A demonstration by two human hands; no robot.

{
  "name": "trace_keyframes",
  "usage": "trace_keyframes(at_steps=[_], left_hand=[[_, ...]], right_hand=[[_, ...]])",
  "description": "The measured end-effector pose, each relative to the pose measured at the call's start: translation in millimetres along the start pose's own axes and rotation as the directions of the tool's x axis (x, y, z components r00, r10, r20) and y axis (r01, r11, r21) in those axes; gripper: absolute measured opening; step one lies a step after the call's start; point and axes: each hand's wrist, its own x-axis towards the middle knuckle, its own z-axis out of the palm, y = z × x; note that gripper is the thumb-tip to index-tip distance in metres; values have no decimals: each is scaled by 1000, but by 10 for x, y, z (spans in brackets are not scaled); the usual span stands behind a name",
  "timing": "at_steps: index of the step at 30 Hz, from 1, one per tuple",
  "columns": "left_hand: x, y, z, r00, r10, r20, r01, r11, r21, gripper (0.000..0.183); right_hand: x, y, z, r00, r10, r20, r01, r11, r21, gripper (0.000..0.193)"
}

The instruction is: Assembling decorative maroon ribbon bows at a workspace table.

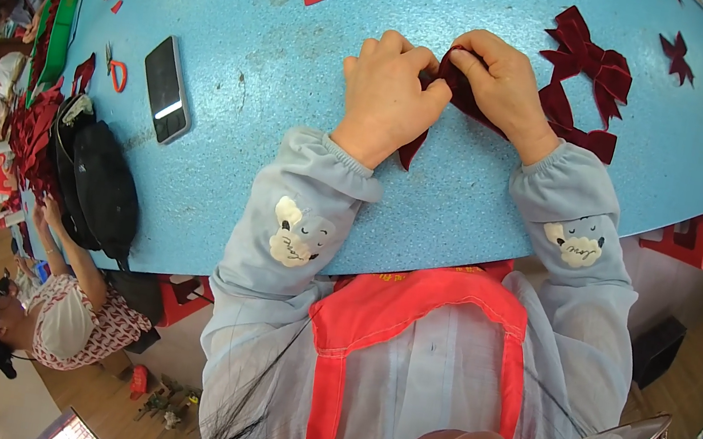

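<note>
Right, both hands meet over the desk (277,173), well back from its near edge and somewhat right of its middle, and the ribbon (472,100) sits between them. From my end I read the right hand (505,84) as pinching a fold of dark red velvet, thumb laid on top, fingers bent behind it. The left hand (393,100) has its fingers curled and its thumb drawn in toward the forefinger, pinching the ribbon just beside the right thumb; its fingertips are partly hidden from me. One end hangs out below the left hand, toward the near edge, and I cannot tell whether it touches the desk. To work this fold well, I would keep the left pinch firm and low on the gathered part, and let the right thumb do the shaping, easing the loop round without crushing the pile. I would keep the loose end untwisted, since velvet probably creases readily and a twist would likely show. Light pressure should do; too slack a pinch and the folds may slip apart. Toward the desk's right edge lie the bows (583,53), handy for judging loop size against. My scissors (118,76) and phone (166,90) lie toward the left edge, well apart from the hands.
</note>
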Motion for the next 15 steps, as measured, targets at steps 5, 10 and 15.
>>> trace_keyframes(at_steps=[5, 10, 15], left_hand=[[27, -19, 72, 996, 42, -80, -43, 999, -13, 19], [86, -36, -75, 973, -110, 203, 177, 920, -350, 20], [70, -134, -238, 920, -146, 365, 358, 693, -625, 19]], right_hand=[[34, -5, -20, 1000, -3, 13, 2, 997, 76, 14], [32, -33, -71, 996, 65, 69, -73, 990, 121, 13], [58, 2, -209, 995, -37, 97, -7, 908, 419, 14]])
